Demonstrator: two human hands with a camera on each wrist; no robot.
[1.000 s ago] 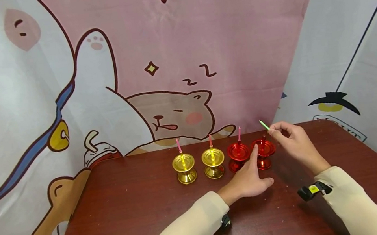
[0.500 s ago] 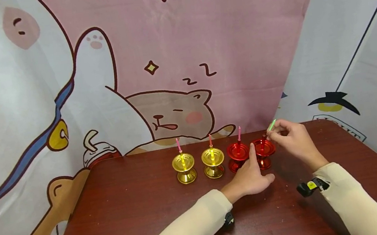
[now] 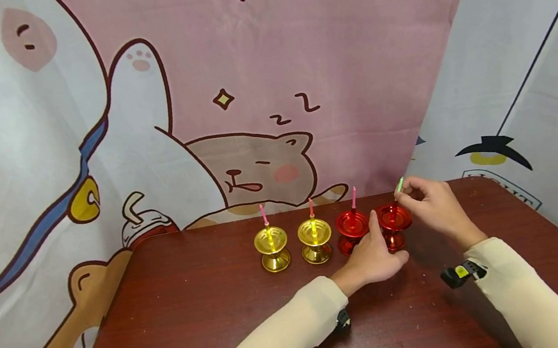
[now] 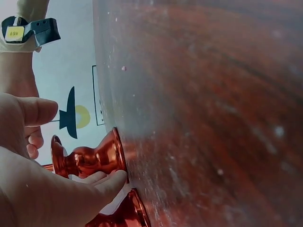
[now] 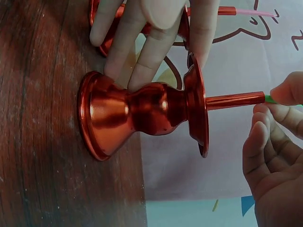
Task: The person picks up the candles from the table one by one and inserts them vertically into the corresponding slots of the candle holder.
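Note:
Between thumb and fingers, my right hand (image 3: 437,209) pinches a thin green candle (image 3: 400,184). In the right wrist view the candle's lower end meets the top of a red metal tube rising from the rightmost red candle holder (image 5: 158,111); how deep it sits cannot be seen. My left hand (image 3: 372,260) touches the side of that holder with extended fingers (image 5: 149,64), its thumb held apart. Just left of it stands another red candle holder (image 3: 352,226) bearing a pink candle (image 3: 354,197), partly hidden by the left hand.
Farther left on the brown table (image 3: 226,334) are two gold candle holders (image 3: 271,242), one with a pink candle (image 3: 264,214), the other with a red candle (image 3: 311,207). Behind the table hangs a printed cloth (image 3: 350,70) with cartoon animals.
The green candle has come down from beside the rightmost red holder onto its tube and turned more upright. That holder has shifted slightly right, the left hand moving with it.

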